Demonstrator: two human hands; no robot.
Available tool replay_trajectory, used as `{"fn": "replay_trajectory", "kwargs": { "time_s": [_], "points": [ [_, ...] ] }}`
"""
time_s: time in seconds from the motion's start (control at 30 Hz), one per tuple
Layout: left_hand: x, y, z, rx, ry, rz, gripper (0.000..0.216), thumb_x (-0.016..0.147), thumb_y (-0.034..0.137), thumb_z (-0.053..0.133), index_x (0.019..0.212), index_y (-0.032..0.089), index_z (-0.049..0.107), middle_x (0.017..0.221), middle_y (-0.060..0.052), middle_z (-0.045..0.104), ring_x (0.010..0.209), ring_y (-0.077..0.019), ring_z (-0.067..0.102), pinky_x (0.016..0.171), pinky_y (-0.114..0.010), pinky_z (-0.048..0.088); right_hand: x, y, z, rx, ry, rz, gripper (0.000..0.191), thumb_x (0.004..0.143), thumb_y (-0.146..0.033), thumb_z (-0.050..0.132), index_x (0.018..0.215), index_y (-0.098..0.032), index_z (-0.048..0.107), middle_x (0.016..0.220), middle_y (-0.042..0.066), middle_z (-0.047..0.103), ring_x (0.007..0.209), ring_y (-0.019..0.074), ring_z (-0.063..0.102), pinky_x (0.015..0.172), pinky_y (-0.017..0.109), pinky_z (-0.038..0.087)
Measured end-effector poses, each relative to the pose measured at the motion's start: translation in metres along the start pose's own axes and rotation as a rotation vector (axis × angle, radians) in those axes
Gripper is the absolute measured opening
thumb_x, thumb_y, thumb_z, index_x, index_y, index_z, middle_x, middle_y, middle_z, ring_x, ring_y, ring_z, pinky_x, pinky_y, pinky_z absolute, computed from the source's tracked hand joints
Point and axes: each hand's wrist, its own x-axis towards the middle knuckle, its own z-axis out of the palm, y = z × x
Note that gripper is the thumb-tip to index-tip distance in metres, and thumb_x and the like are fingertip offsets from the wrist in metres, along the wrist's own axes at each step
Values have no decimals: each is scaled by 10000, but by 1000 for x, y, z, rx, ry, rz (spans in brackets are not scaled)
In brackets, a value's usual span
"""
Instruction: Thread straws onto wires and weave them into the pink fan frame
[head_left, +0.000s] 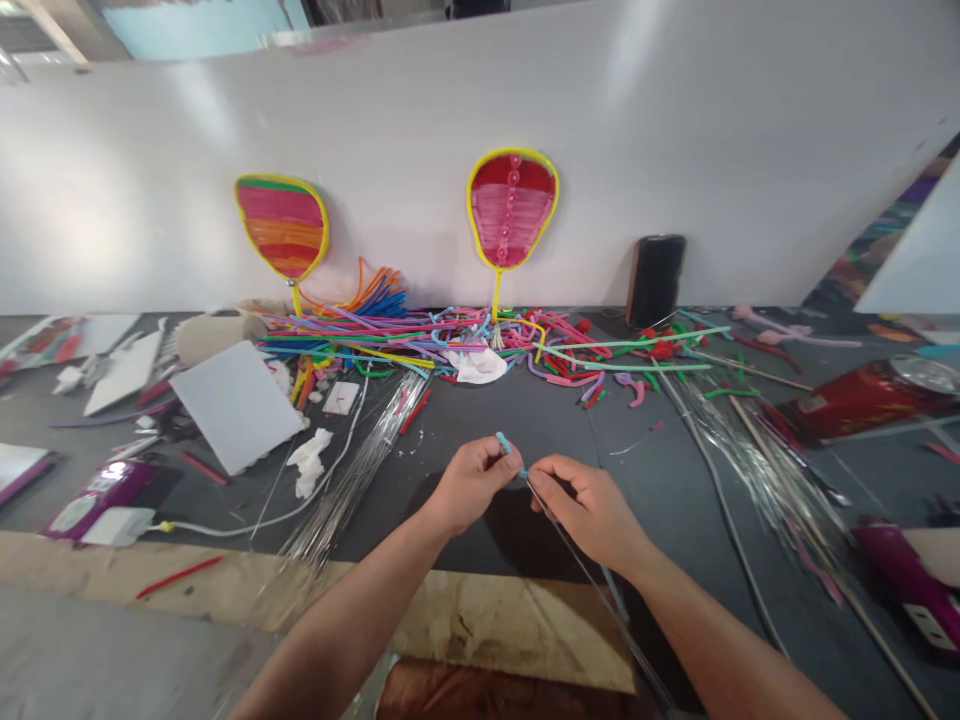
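Between thumb and fingertips, my left hand [476, 487] pinches a short light-blue pipe cleaner [503, 441], whose tip pokes up past the thumb. My right hand [589, 512], fingers closed, grips a thin silvery wire [577, 552] close to the blue piece. The two hands nearly touch above the dark tabletop. From the right hand the wire slants down toward the lower right, with a pale blue strand [616, 592] beside it. Whether the pipe cleaner is wrapped around the wire is too small to tell.
Coloured pipe cleaners [375, 335] are heaped along the back. Two yellow-rimmed paddle shapes, one striped [282, 228], one pink [513, 210], lean on the white board. Wire bundles [352, 470] flank the hands. A phone [656, 280] stands behind; a red can [877, 397] lies right.
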Motion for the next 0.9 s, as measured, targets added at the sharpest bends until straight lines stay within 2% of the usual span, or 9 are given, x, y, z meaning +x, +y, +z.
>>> {"fn": "replay_trajectory", "kwargs": {
  "time_s": [0.33, 0.53, 0.67, 0.8, 0.9],
  "points": [
    [1, -5, 2, -233, -38, -6, 271, 759, 393, 617, 726, 130, 557, 650, 4, 511, 625, -108, 443, 636, -243, 336, 4, 0, 5, 651, -151, 291, 354, 777, -522, 578, 722, -176, 531, 550, -32, 561, 412, 67, 446, 409, 187, 364],
    [-1, 1, 2, -240, -99, 39, 290, 775, 419, 606, 725, 137, 561, 615, 5, 524, 605, -107, 454, 620, -238, 335, 3, 0, 7, 747, -234, 327, 369, 760, -534, 586, 755, -166, 553, 475, -43, 522, 351, 56, 379, 366, 181, 283],
    [-1, 3, 2, -236, -112, 77, 275, 790, 405, 598, 745, 134, 575, 658, -6, 540, 649, -115, 485, 661, -244, 362, 2, 2, 8, 611, -135, 229, 324, 817, -494, 519, 734, -181, 520, 464, -70, 447, 359, 55, 312, 370, 185, 246],
    [0, 1, 3, -229, -70, 47, 277, 764, 400, 632, 810, 129, 599, 735, -19, 555, 708, -120, 496, 695, -241, 375, -1, 0, 3, 155, 33, 31, 274, 881, -379, 444, 697, -190, 517, 529, -42, 478, 456, 87, 411, 461, 208, 325],
    [1, -1, 3, -220, -51, 9, 288, 733, 402, 662, 770, 127, 587, 715, 0, 522, 672, -97, 452, 659, -222, 356, -2, -1, 0, -74, 117, -68, 226, 890, -323, 429, 743, -197, 544, 544, -37, 504, 507, 107, 470, 515, 212, 352]
  ]
}}
